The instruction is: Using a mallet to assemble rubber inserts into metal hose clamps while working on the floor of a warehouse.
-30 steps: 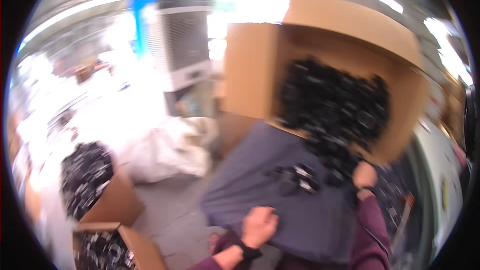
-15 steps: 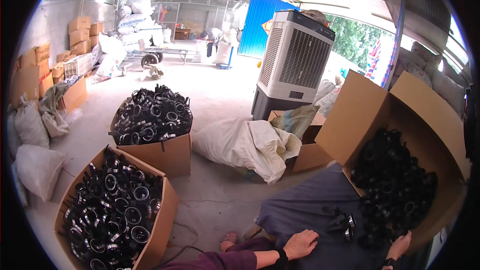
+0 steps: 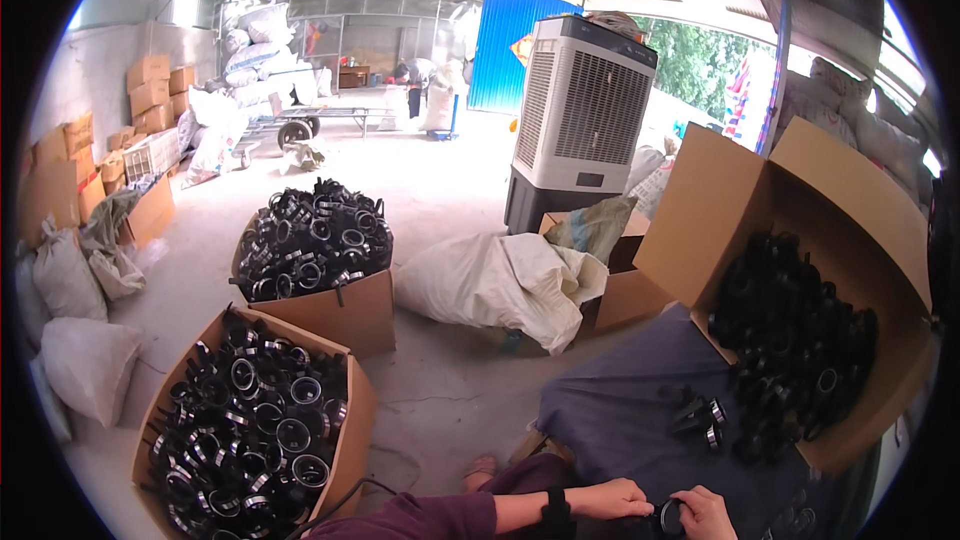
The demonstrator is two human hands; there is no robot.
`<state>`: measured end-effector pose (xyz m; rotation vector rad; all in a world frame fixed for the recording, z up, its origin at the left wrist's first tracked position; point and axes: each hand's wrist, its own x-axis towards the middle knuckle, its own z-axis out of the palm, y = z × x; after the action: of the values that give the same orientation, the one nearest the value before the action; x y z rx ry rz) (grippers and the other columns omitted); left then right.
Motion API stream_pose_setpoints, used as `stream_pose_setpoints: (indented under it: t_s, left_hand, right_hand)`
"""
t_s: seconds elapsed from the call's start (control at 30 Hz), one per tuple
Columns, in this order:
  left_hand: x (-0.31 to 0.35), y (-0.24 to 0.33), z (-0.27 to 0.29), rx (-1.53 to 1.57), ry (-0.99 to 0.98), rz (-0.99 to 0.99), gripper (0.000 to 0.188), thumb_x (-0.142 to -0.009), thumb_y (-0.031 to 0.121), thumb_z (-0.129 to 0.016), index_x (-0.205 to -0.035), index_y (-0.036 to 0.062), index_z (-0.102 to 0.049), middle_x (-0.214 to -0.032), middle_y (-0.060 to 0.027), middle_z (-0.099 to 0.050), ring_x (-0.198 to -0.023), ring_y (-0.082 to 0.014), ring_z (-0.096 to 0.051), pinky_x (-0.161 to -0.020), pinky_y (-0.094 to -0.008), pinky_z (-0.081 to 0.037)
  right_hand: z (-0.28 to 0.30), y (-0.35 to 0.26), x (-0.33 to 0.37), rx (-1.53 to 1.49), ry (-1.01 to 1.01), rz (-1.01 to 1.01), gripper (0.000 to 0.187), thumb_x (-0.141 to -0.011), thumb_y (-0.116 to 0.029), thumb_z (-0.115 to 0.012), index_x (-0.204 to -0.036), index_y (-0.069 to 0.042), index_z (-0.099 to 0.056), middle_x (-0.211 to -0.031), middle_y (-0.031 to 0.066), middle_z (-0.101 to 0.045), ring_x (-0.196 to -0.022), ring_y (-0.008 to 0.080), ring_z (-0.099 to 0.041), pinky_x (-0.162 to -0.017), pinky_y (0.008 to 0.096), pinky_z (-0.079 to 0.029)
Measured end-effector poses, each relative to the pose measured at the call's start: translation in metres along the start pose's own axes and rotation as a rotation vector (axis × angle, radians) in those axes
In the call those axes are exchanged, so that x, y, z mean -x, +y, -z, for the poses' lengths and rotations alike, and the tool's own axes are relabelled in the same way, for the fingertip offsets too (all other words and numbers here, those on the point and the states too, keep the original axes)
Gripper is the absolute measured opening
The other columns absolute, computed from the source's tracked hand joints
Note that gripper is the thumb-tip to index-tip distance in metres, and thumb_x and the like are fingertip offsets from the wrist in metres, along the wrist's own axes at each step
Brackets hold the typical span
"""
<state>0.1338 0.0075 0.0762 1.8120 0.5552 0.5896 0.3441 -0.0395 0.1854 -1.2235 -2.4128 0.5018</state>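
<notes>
Worktable draped in slate-blue cloth: the landmark for every place below; its near edge lies just ahead of the person's lap.
Small round black part with a ring-shaped rim: between the two hands at the worktable's near edge; whether it touches the cloth cannot be told.
Right hand, bare: at the worktable's near edge, fingers bent and gripping the round part from its right side.
Left hand, bare, with a black band at the wrist: also at the near edge, fingers curled, their tips at the part's left side; whether they pinch it or merely touch it cannot be told.
Loose black pieces with shiny silver rings: on the worktable's cloth, beyond the hands.
Large brown cardboard carton lying on its side: at the worktable's far right, its mouth towards the person.
Tangled heap of black ringed parts: inside that carton and spilling onto the worktable's right side.
Handling the round part: a light hold from both sides, fingertips off the ring face, should steady it and leave its rim visible; working low over the worktable's cloth would likely soften any drop.
</notes>
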Motion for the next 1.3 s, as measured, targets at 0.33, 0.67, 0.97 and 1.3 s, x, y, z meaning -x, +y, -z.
stream_pose_setpoints:
  t_s: [0.33,0.67,0.97,1.3]
  left_hand:
    - [0.021,-0.030,0.004,0.263,0.416,0.247,0.021,-0.090,0.020,-0.057,-0.080,0.0025,-0.062,-0.070,-0.0022,-0.062,-0.065,-0.0097,-0.058,-0.062,-0.0244,-0.045]
    - [0.015,-0.068,-0.014,0.496,0.408,0.200,0.019,-0.090,0.016,-0.058,-0.079,0.0007,-0.058,-0.071,-0.0057,-0.061,-0.067,-0.0140,-0.058,-0.069,-0.0283,-0.046]
    - [0.020,-0.056,-0.014,0.497,0.429,0.230,0.019,-0.091,0.016,-0.058,-0.080,0.0007,-0.059,-0.073,-0.0043,-0.062,-0.069,-0.0116,-0.057,-0.070,-0.0270,-0.045]
    - [0.016,-0.057,-0.005,0.480,0.345,0.255,0.020,-0.092,0.019,-0.058,-0.081,0.0019,-0.060,-0.076,-0.0052,-0.064,-0.073,-0.0126,-0.059,-0.074,-0.0277,-0.047]
  right_hand:
    - [-0.042,0.059,0.003,0.058,0.463,-0.218,0.028,-0.084,-0.013,-0.063,-0.110,-0.002,-0.059,-0.090,0.0136,-0.059,-0.076,0.0323,-0.060,-0.066,0.0374,-0.050]
    - [0.018,0.143,0.145,0.588,0.799,-0.970,0.031,-0.073,-0.016,-0.071,-0.099,-0.002,-0.064,-0.095,0.0165,-0.060,-0.087,0.0352,-0.061,-0.077,0.0441,-0.049]
    - [0.036,0.193,0.147,0.663,0.447,-1.018,0.013,-0.074,-0.013,-0.069,-0.084,-0.005,-0.065,-0.092,0.0156,-0.060,-0.084,0.0346,-0.062,-0.073,0.0438,-0.050]
    - [0.010,0.126,0.109,0.192,0.275,-0.302,0.014,-0.075,0.000,-0.062,-0.088,-0.004,-0.063,-0.095,0.0103,-0.062,-0.086,0.0324,-0.062,-0.075,0.0371,-0.052]
